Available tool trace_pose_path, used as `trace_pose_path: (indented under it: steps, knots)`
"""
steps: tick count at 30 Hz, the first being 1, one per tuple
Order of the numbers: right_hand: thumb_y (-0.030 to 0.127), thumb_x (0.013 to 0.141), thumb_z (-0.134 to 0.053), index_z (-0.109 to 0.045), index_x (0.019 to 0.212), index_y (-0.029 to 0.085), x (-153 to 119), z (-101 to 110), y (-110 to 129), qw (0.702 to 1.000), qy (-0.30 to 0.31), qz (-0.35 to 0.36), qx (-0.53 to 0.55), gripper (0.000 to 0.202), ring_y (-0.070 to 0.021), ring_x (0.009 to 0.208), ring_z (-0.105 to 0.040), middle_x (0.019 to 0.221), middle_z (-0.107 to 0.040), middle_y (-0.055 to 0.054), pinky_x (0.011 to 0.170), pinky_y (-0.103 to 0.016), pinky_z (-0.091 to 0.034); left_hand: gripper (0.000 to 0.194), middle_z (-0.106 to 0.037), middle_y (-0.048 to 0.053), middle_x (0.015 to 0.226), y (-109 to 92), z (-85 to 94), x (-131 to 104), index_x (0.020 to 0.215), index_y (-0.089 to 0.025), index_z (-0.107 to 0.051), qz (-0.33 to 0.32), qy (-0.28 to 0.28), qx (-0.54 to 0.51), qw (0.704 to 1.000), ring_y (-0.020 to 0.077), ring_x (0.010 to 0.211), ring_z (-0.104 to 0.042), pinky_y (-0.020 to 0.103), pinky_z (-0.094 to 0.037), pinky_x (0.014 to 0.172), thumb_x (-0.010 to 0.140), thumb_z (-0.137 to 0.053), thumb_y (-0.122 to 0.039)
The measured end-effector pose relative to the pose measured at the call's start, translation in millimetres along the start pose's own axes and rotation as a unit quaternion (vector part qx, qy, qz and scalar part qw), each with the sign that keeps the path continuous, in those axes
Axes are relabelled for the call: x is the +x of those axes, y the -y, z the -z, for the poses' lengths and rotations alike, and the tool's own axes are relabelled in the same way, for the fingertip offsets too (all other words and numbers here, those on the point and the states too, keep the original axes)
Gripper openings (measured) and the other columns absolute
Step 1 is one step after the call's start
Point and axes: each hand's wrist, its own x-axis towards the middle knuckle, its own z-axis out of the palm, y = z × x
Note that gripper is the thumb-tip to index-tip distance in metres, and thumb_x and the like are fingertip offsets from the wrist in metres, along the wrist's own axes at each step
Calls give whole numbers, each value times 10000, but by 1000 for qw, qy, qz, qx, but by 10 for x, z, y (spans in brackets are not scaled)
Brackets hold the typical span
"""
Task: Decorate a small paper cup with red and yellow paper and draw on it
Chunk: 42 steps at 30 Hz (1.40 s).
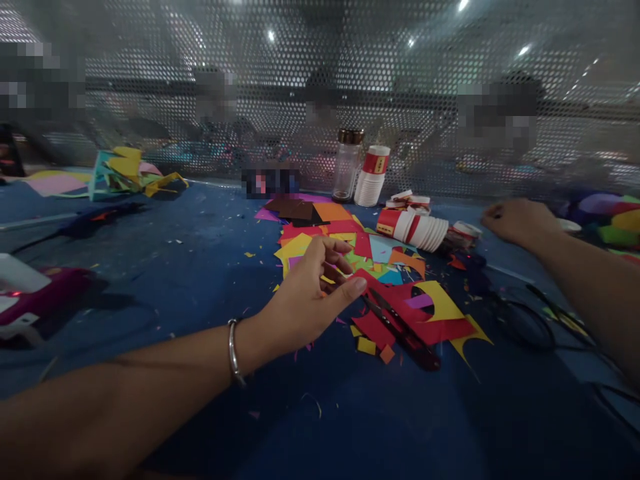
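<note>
My left hand (313,293), with a silver bangle at the wrist, hovers over the front of a pile of coloured paper scraps (340,227). Its fingers are apart and nothing shows between them. Just right of its thumb, a dark two-armed tool (405,330), perhaps snips or tweezers, lies on red paper (385,327). Yellow paper (440,300) with a curved cut edge rests beside it. Farther off at the right, my right hand (520,221) is low over the table, fingers curled; whatever it may hold is hidden.
A clear jar (347,167) and stacked paper cups (373,177) stand by the perforated metal screen (280,120). Another cup stack (413,228) lies sideways. Black cables (525,327) loop at right. Glue guns, one dark (103,217) and one magenta (47,293), lie left, near a paper construction (125,173).
</note>
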Motion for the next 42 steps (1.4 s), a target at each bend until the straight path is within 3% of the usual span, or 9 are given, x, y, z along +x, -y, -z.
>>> trace_pose_path:
  steps: [9,15,22,26,30,31,34,37,42]
  knots:
    - [364,994,-656,-627,1323,189,452,-255,513,982,6,129,-135,374,-250,1123,-672,1336,-646,-108,932,-469,-584,419,-590,66,1067,16,50,31,1238,-197,-485,10,17,13,1000,181,925,-609,331,-554,736,922,-677,-395]
    - [361,1022,-609,-638,1310,195,505,-413,554,975,8,187,-122,333,-242,1130,-670,1331,-649,-104,938,-458,-581,386,-605,69,1073,16,69,48,1235,-194,-492,-10,21,28,999,164,873,-627,334,-574,767,928,-671,-345]
    - [356,1018,-617,-655,1271,197,340,-168,454,970,-40,223,-85,301,-230,1103,-677,1298,-664,-96,927,-444,-583,368,-611,67,1061,15,84,23,1222,-196,-493,-35,25,52,998,148,823,-615,310,-570,724,936,-666,-350]
    - [157,922,-698,-730,864,159,43,180,444,957,-104,269,-43,67,-237,953,-640,883,-698,-83,920,-433,-475,352,-621,72,1075,-2,90,20,1207,-184,-510,-57,6,74,996,144,814,-618,310,-558,714,922,-667,-320]
    - [151,807,-772,-751,844,225,-605,370,450,926,-106,362,-11,85,-216,852,-591,811,-678,-52,884,-408,-418,274,-644,52,1028,-51,111,31,1116,-181,-564,-97,-45,145,984,161,894,-619,326,-541,814,871,-685,-201]
    - [200,782,-793,-756,857,236,-822,364,453,911,-94,401,-4,91,-222,844,-597,821,-690,-52,847,-395,-431,276,-650,48,1019,-63,125,34,1099,-177,-571,-104,-62,153,981,159,891,-618,322,-537,819,853,-697,-177]
    - [267,912,-617,-729,921,221,-1487,260,475,807,-72,586,23,121,-241,776,-645,838,-720,-75,669,-369,-468,262,-666,48,1044,-87,189,51,1071,-177,-587,-107,-103,172,974,157,906,-615,322,-525,848,836,-701,-156]
    - [184,964,-502,-707,893,194,-1950,132,508,779,5,627,-5,217,-228,728,-667,814,-716,-85,636,-358,-512,218,-683,30,1004,-107,262,72,1010,-195,-594,-86,-126,160,975,155,866,-624,314,-524,807,816,-690,-162]
    - [183,996,-492,-711,1014,199,-2058,52,485,797,34,597,88,221,-233,830,-729,911,-772,-82,729,-372,-578,67,-693,5,820,-201,276,35,866,-209,-630,-29,-13,164,986,162,722,-630,308,-499,673,844,-677,-251]
